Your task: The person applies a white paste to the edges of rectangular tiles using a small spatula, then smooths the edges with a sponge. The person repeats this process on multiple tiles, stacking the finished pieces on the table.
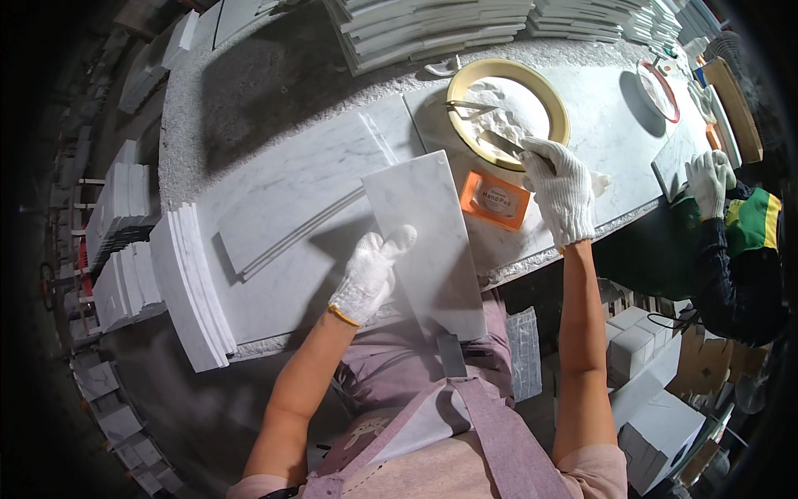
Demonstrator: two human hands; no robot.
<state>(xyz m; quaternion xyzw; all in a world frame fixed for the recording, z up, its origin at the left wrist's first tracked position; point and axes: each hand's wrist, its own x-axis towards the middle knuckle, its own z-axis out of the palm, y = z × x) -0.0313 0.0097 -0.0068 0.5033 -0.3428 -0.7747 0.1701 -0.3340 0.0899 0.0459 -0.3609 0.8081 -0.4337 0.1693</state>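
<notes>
My left hand [370, 270], in a white knit glove, grips the left edge of a pale marble tile [436, 249]. The tile is tilted up at the table's front edge, over my lap. My right hand [564, 195], gloved the same way, is closed around a putty knife [503, 144]. Its blade reaches into a yellow-rimmed bowl [562, 112] of white paste or powder [519, 104]. Another thin metal tool [470, 106] lies across the bowl's left side. Just below the bowl sits an orange hand pad [495, 200] with a pale oval on it.
Marble slabs [283, 179] cover the worktable. Tile stacks stand at the back [440, 29] and at the left end [193, 287]. A red-rimmed dish [675, 100] is at the far right, near a co-worker's gloved hand [711, 179]. White blocks [661, 437] stand low at the right.
</notes>
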